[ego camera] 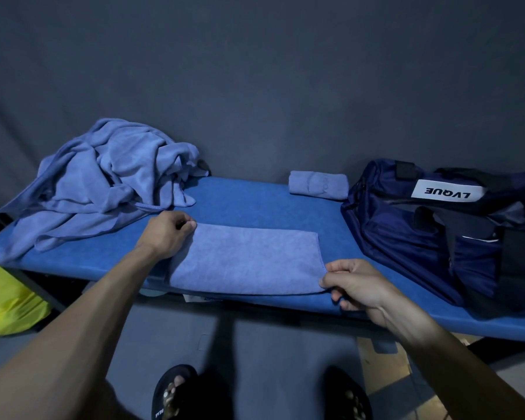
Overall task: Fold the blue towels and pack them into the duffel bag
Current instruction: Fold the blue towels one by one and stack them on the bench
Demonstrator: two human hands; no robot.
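Both hands (353, 281) pinch towel (246, 259) corners.

You had one flat, folded light-blue terry towel (246, 257) in front of you, one small rolled light-blue towel (318, 185) at the back, and one crumpled heap of light-blue towels (103, 183) — how many lay in that heap could not be counted. There was one navy fabric duffel bag (443, 234), one blue-covered table (255, 201), one yellow fabric bundle (9, 301) — and two dark sandals (172, 392), one on each foot.
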